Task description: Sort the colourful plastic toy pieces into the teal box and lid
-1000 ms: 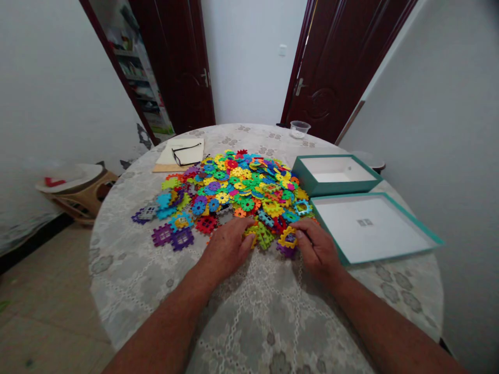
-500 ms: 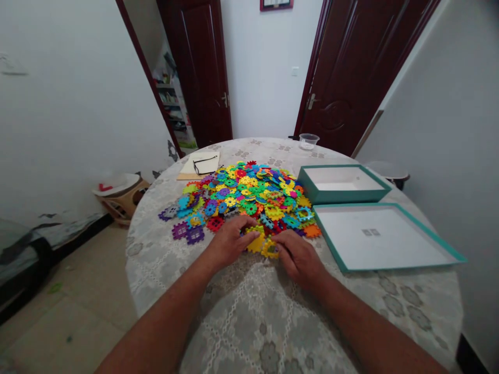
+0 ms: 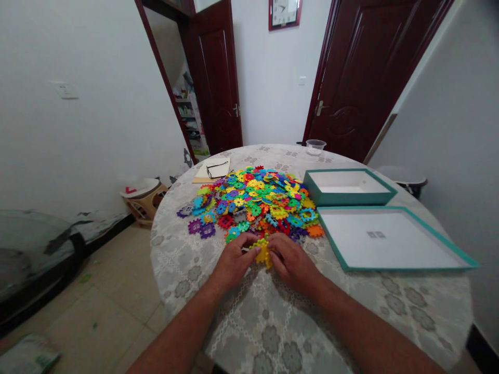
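A pile of colourful plastic interlocking pieces (image 3: 257, 200) lies in the middle of the round table (image 3: 304, 322). Just in front of the pile, my left hand (image 3: 234, 259) and my right hand (image 3: 290, 259) meet. Both pinch yellow pieces (image 3: 263, 250) held together between the fingertips, a little above the tablecloth. Both hands are closed on them.
A teal box bottom (image 3: 349, 186) and its lid (image 3: 390, 239) lie to the right of the pile. Glasses on a notebook (image 3: 212, 170) and a clear plastic cup (image 3: 315, 146) sit at the far side. A stool (image 3: 144, 197) stands on the floor at left.
Both hands picked yellow pieces from the pile's near edge and brought them together in front of it. The camera has tilted up and shifted.
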Action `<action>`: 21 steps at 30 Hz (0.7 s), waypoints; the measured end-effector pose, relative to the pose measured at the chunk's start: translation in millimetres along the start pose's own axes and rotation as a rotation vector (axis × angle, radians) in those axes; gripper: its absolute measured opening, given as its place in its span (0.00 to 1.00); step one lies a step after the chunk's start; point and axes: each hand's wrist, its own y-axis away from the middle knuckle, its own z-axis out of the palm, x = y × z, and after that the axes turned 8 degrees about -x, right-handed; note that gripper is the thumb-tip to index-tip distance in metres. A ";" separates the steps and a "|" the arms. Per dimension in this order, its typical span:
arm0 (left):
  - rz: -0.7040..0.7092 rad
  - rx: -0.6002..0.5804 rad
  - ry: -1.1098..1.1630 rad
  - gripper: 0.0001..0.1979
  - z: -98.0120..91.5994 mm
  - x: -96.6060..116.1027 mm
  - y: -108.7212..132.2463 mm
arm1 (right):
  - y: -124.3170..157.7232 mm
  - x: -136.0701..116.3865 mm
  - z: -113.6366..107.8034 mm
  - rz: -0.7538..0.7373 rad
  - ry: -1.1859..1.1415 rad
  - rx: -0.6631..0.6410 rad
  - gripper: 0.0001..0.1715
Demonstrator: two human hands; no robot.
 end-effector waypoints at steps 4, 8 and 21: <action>-0.033 -0.022 0.086 0.15 2.1 -8.8 3.8 | 0.1 -1.8 0.9 0.014 0.007 0.001 0.16; 0.017 -0.073 0.019 0.20 4.1 -12.8 5.3 | 1.6 2.7 1.9 0.032 0.052 -0.001 0.13; 0.138 -0.082 -0.298 0.20 1.2 -10.8 10.5 | 4.5 5.0 6.2 0.091 0.205 -0.095 0.15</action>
